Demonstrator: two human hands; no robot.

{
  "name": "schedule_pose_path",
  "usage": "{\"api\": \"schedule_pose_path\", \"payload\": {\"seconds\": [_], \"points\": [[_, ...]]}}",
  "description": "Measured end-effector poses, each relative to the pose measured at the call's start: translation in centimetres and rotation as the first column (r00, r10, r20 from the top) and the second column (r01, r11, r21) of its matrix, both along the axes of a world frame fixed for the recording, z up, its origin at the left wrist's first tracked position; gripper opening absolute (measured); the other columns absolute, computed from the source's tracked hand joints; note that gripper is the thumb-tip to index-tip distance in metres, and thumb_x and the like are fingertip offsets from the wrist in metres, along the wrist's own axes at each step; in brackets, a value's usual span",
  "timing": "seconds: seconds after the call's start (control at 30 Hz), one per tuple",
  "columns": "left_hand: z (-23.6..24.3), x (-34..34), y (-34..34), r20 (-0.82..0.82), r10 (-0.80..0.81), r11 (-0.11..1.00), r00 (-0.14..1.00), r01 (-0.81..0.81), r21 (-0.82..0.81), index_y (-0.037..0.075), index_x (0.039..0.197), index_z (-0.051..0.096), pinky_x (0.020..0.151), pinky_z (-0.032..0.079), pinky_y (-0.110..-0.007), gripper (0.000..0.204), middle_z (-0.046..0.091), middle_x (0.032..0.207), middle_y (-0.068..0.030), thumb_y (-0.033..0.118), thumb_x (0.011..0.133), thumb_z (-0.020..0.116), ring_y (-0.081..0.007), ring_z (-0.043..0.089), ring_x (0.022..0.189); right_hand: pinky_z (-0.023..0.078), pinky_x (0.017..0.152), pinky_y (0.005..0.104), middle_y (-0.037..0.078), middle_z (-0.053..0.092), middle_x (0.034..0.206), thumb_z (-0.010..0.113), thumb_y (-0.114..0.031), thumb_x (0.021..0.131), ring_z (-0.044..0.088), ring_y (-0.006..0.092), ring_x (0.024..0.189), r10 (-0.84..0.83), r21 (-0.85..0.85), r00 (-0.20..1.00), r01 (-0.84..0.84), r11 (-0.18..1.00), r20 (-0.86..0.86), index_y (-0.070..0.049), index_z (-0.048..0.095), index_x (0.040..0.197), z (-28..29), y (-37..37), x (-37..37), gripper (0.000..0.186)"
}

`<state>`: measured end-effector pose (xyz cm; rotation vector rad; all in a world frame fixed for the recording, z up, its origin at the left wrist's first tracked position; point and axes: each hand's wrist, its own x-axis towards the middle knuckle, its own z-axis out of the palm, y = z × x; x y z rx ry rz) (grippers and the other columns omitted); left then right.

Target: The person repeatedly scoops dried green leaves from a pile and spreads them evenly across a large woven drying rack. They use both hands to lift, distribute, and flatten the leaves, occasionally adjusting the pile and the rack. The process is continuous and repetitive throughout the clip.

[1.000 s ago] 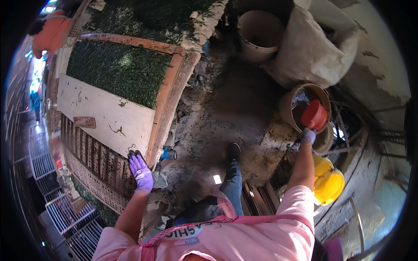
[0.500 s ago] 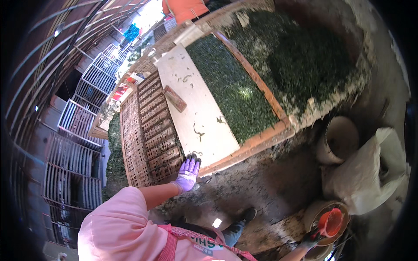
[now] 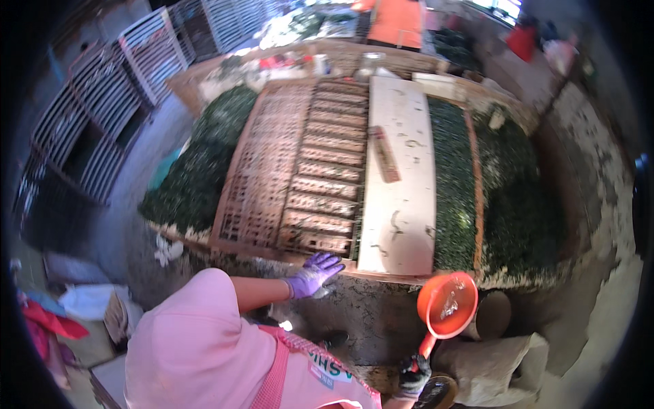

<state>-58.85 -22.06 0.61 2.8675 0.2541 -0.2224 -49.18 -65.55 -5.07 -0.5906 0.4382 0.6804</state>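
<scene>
My right hand (image 3: 413, 375), in a dark glove with a pale cuff, is closed round the handle of an orange-red water dipper (image 3: 436, 307). The dipper is held up at the lower right, with shiny clear liquid in its bowl. My left hand (image 3: 311, 275), in a purple glove, has its fingers stretched out near the front edge of a wooden lattice frame (image 3: 266, 163); whether it touches the edge I cannot tell. Right of the lattice lies a long white board (image 3: 402, 232) scattered with dark curved bits. A brownish block (image 3: 385, 157) rests on it.
Chopped dark green leafy matter (image 3: 452, 184) fills the bed right of the board, split by a wooden strip (image 3: 475, 191). More greenery (image 3: 197, 163) lies left. A pale sack (image 3: 490, 368) and a bucket (image 3: 492, 315) stand at lower right. A person in orange (image 3: 396, 24) is beyond.
The view has swung right. My right hand has lifted the dipper from above a bucket at the lower right toward the bed. My left hand has come off the board's near end, moving leftward.
</scene>
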Motion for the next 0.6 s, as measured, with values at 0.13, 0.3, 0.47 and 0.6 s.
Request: {"api": "schedule_pose_path", "payload": {"seconds": [0.13,0.3,0.47,0.6], "points": [[-2.5,-12.1,9.3,0.219,0.197,0.963,0.956,-0.147,-0.226,0.011,0.14,0.045,0.11,0.032,-0.041,0.056,0.044,0.143,-0.017,0.027,0.088,0.056,-0.0324,0.044,0.131,0.042,0.051,0.0339,0.008,0.055,0.069,0.062,-0.019,0.079,0.048,0.021,0.055,0.364,-0.055,0.928,-0.36,0.931,0.076,-0.004,0.059,0.085,3.2,11.6,1.4,0.016],[-4.4,-30.3,18.5,0.241,0.627,0.771,0.741,-0.548,-0.324,0.006,0.136,0.047,0.109,0.034,-0.04,0.058,0.047,0.139,-0.0191,0.027,0.084,0.061,-0.0335,0.046,0.128,0.044,0.044,0.0315,0.008,0.056,0.072,0.061,-0.012,0.08,0.052,0.0192,0.05,0.708,-0.249,0.692,-0.668,0.701,0.138,0.0,0.054,0.101,13.0,33.3,-5.3,0.026],[-9.5,-45.8,24.4,0.218,0.85,0.525,0.479,-0.734,-0.432,0.005,0.132,0.051,0.107,0.037,-0.04,0.054,0.051,0.134,-0.0201,0.026,0.084,0.064,-0.0347,0.049,0.124,0.047,0.047,0.0251,0.006,0.06,0.077,0.066,-0.012,0.08,0.057,0.0143,0.057,0.842,-0.36,0.496,-0.761,0.539,0.211,-0.001,0.055,0.105,14.2,57.4,-11.7,0.029],[-6.5,-49.0,28.2,0.19,0.917,0.398,0.351,-0.773,-0.494,0.004,0.132,0.052,0.107,0.037,-0.037,0.043,0.056,0.131,-0.0179,0.023,0.093,0.051,-0.0321,0.052,0.122,0.048,0.052,0.0207,0.004,0.061,0.079,0.06,-0.009,0.086,0.056,0.0115,0.058,0.659,-0.659,-0.129,-0.328,0.677,0.741,-0.006,0.058,0.107,8.1,74.5,-8.7,0.021]]}}
